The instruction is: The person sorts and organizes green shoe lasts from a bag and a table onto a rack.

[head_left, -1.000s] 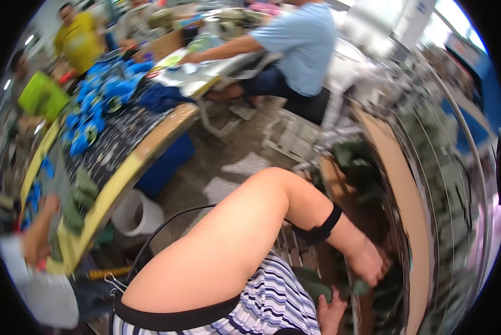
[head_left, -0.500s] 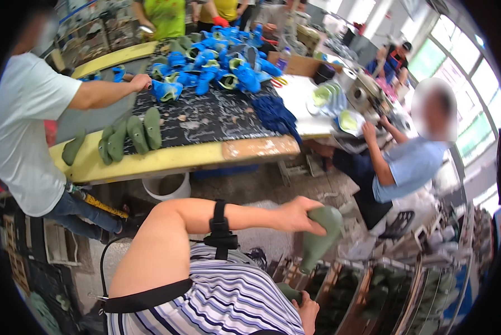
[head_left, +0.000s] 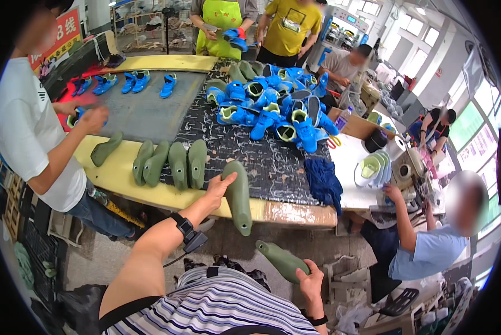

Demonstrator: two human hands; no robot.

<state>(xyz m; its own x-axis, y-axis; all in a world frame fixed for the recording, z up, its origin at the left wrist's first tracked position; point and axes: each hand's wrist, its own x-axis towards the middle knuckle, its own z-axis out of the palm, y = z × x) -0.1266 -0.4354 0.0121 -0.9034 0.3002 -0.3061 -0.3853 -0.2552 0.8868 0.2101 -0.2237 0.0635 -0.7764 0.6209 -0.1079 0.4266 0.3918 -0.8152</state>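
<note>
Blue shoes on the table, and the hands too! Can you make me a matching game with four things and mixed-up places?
1. right hand
2. left hand
3. blue shoes
4. dark blue cloth

A. holds a green foot mould, table edge behind it
B. crumpled beside the white tabletop
C. holds a second green foot mould, floor behind it
D. heaped on the black patterned sheet

Pairs: 1-C, 2-A, 3-D, 4-B
</note>
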